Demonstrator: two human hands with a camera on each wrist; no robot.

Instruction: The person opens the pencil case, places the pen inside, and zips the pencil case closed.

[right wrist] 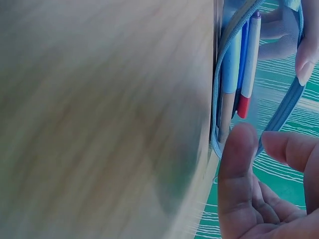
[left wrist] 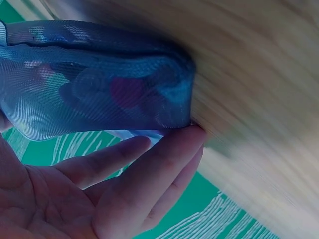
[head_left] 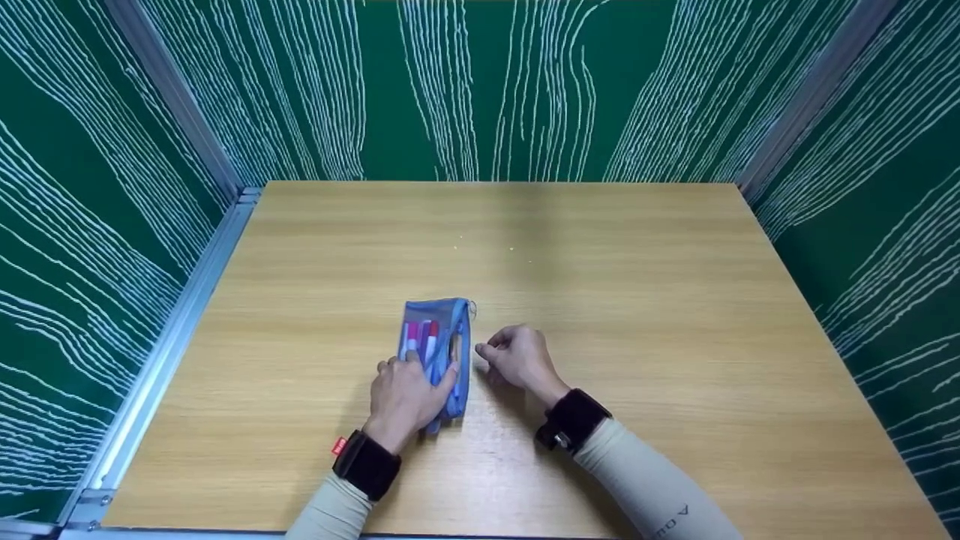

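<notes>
A blue mesh pencil case (head_left: 438, 315) stands on the table with its zippered side unzipped toward the right. Through the mesh show a magenta-capped marker (head_left: 412, 334) and a red-capped marker (head_left: 433, 330). The left hand (head_left: 405, 397) grips the case, thumb on the zippered edge and fingers round the other side. In the right wrist view, several pens, among them a white pen with a red end (right wrist: 249, 64), stand inside the opening. Just right of the case is the right hand (head_left: 521, 360), fingers bent, a small gap between thumb and index finger, with nothing visible between them.
The wooden table (head_left: 637, 300) extends round the case on all sides. Small pale specks (head_left: 511, 248) lie farther back. Green walls with white wavy lines (head_left: 442, 90) enclose the back and sides, and a metal rail (head_left: 165, 330) runs along the left edge.
</notes>
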